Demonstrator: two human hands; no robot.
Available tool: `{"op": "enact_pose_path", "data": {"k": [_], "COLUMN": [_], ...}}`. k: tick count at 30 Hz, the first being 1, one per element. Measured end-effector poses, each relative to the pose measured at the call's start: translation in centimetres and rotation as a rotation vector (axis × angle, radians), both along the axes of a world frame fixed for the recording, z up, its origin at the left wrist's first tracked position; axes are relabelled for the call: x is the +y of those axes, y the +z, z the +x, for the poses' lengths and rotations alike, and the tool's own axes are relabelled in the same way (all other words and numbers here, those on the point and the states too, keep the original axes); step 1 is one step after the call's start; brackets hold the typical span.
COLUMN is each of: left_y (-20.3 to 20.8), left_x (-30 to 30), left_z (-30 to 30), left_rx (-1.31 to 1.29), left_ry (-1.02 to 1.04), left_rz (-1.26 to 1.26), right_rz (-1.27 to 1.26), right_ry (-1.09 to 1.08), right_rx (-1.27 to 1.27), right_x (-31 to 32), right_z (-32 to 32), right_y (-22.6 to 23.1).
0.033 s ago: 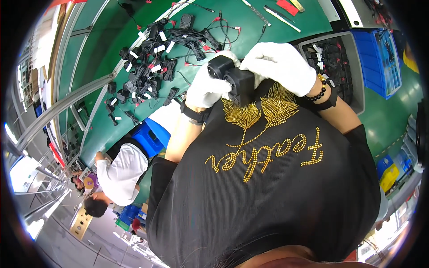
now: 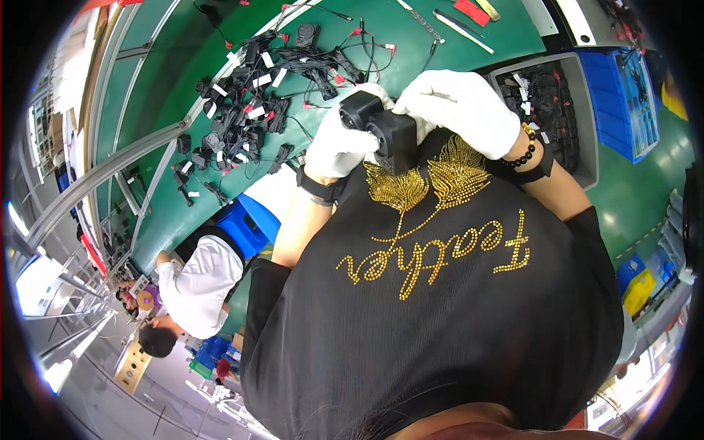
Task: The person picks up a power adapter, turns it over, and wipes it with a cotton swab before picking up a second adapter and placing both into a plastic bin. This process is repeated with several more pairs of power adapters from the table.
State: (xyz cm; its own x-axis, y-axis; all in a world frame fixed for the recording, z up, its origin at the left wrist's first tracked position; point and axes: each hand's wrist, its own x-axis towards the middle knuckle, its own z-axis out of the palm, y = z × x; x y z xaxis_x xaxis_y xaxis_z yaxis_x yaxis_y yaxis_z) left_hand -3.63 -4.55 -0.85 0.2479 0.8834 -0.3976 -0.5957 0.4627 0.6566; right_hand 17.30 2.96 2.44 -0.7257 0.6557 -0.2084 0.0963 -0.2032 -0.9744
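A black camera-like device (image 2: 397, 139) is held up close to my chest, between my two white-gloved hands. It has two boxy parts side by side, with round lens-like faces on the side toward me. My left hand (image 2: 339, 152) is closed around the left part, its thumb lying across the front below the lens. Closed fingers of my right hand (image 2: 462, 110) grip the upper right edge of the right part. Its far side is hidden by the gloves and the device itself. Beyond my left hand lies a heap of black cabled devices (image 2: 249, 110) with white tags and red connector caps.
The green table (image 2: 469, 62) carries the heap, plus pen-like tools (image 2: 462, 31) and a red piece (image 2: 471, 12) at the far side. To the right stand a grey bin (image 2: 591, 132) of black parts and a blue crate (image 2: 612, 103). A person in white (image 2: 202, 282) sits at left.
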Motion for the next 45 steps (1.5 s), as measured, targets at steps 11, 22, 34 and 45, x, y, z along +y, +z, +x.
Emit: {"op": "enact_pose_path", "data": {"k": [11,22,34,45], "left_y": [0.0,-0.8,1.7,2.6], "left_x": [0.3,0.8,1.4,1.3], "left_z": [0.4,-0.3,-0.5,2.0], "left_rx": [0.0,-0.001,0.462,0.98], "left_ry": [-0.006,-0.147,-0.001,0.283], "left_rz": [0.025,0.079,0.503,0.822], "right_rz": [0.092,0.325,-0.09,0.256], "right_ry": [-0.011,0.036,-0.11,-0.17], "right_rx": [0.011,0.233,0.272,0.004], "right_x": [-0.1,-0.8,0.8,-1.1], "right_z": [-0.1,-0.8,0.1,-2.5], "right_y": [0.3,-2.1,-2.5,0.3]}}
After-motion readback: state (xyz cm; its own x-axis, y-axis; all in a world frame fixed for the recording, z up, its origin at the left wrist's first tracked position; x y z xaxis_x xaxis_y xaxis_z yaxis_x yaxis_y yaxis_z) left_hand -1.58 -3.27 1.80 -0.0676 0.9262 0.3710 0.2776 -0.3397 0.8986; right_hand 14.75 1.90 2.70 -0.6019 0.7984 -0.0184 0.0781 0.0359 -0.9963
